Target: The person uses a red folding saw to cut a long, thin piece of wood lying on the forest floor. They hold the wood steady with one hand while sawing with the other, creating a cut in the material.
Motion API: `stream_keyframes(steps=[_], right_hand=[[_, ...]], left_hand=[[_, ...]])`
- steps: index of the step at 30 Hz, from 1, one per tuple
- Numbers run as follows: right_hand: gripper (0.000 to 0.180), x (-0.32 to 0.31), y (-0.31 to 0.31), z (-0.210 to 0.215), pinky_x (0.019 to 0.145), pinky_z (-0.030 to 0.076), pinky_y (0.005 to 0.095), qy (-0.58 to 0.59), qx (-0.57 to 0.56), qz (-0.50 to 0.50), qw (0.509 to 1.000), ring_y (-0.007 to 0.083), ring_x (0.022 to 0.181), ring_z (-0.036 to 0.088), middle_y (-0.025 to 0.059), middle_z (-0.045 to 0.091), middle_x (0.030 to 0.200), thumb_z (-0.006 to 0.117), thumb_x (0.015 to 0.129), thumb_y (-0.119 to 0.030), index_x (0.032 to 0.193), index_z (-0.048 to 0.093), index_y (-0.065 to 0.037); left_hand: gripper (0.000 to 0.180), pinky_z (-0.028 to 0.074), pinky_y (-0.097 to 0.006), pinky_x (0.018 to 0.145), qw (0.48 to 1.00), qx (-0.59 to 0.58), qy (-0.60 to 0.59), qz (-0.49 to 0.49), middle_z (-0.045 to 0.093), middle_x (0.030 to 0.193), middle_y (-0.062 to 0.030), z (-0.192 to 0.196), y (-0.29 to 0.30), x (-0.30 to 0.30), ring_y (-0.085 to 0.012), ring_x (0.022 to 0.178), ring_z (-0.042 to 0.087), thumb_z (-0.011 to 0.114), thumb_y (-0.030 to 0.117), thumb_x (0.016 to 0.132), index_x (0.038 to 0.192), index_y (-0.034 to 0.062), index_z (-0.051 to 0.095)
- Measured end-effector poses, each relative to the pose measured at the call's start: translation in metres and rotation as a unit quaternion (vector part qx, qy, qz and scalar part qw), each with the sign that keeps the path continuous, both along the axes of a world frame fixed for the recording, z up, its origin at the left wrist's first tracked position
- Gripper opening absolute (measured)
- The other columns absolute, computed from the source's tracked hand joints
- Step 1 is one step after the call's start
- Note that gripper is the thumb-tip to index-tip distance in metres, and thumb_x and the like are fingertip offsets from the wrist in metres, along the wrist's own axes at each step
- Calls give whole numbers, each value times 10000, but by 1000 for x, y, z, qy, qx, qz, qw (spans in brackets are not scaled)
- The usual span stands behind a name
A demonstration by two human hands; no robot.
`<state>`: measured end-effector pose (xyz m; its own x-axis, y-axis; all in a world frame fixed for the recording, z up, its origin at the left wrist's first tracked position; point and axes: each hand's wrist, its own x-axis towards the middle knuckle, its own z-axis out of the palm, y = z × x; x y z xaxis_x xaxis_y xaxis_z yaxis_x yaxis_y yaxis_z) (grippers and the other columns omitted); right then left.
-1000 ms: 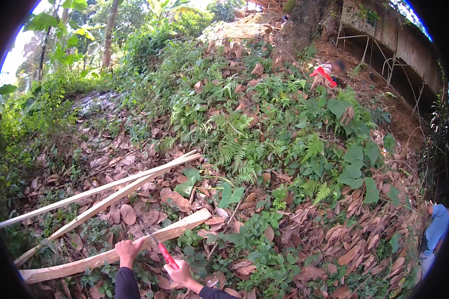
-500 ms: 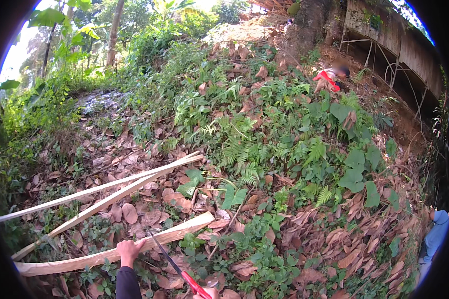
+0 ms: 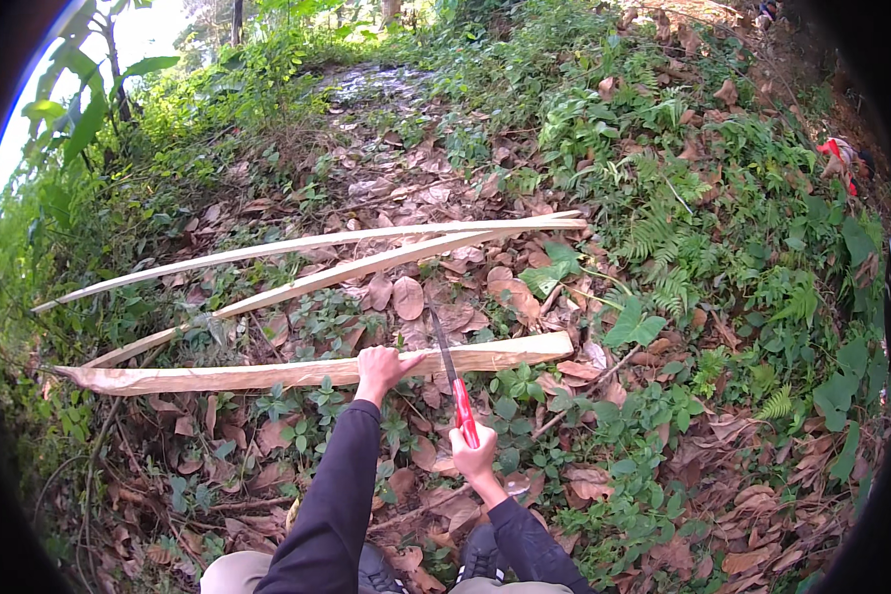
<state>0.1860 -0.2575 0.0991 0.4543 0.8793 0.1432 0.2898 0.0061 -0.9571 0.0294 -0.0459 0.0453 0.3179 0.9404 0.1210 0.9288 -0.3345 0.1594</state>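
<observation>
A thick, pale piece of timber (image 3: pixel 238 376) lies across the leaf-covered ground in front of me. Near its middle, my left hand (image 3: pixel 380 372) is closed over it, thumb stretched along the top toward the right. My right hand (image 3: pixel 473 452) grips the red handle of a saw (image 3: pixel 462 401). Its narrow dark blade crosses the timber to the right of my left hand, the tip pointing away from me past the far edge. From here I cannot tell how deep the blade sits in the wood.
Beyond the timber lie two thinner wooden strips (image 3: pixel 346 238), crossing near their right ends. Dry brown leaves (image 3: pixel 406 297), ferns (image 3: pixel 653 247) and low plants cover the slope. My shoes (image 3: pixel 480 549) stand at the lower edge. A person in red (image 3: pixel 840 163) is far off at upper right.
The view has swung left and down, so the timber and both forearms show more fully. My left hand remains on the timber, and the saw blade still crosses it.
</observation>
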Motion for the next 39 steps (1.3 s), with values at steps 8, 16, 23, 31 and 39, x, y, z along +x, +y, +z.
stream_keyframes(steps=[8,16,23,31,39], right_hand=[[214,18,-38,7,466,361,312,133,-77,8,988,91,469,467,8,499,513,652,797,-51,620,536,-18],[256,18,-154,50,445,364,278,175,-143,15,974,68,455,474,-9,526,523,681,771,-14,586,505,-37],[245,-2,-147,49,473,369,293,106,-95,35,989,80,481,457,1,493,518,710,784,-73,619,532,-32],[223,22,-88,43,452,378,297,230,-99,-26,968,87,458,501,-6,526,510,650,797,-51,609,533,-21],[236,23,-6,0,469,360,337,71,-47,0,996,116,456,463,33,505,501,654,789,-82,600,529,-16]], left_hand=[[869,468,-394,500,1000,17,-23,-1,597,480,-132,-4,-11,5,-277,492,650,474,863,789,543,65,712],[881,502,-412,561,999,-31,-25,11,640,550,-153,-2,-4,-2,-304,576,682,467,870,786,607,51,737],[883,499,-408,532,1000,-18,-5,3,634,537,-145,-1,4,0,-290,541,676,453,869,799,591,56,729],[873,485,-402,503,998,49,-38,-25,605,493,-141,-8,-15,11,-285,490,650,457,852,814,553,57,707],[824,483,-379,472,998,51,2,-26,629,514,-124,-2,-20,5,-255,489,662,494,834,806,550,82,712]])
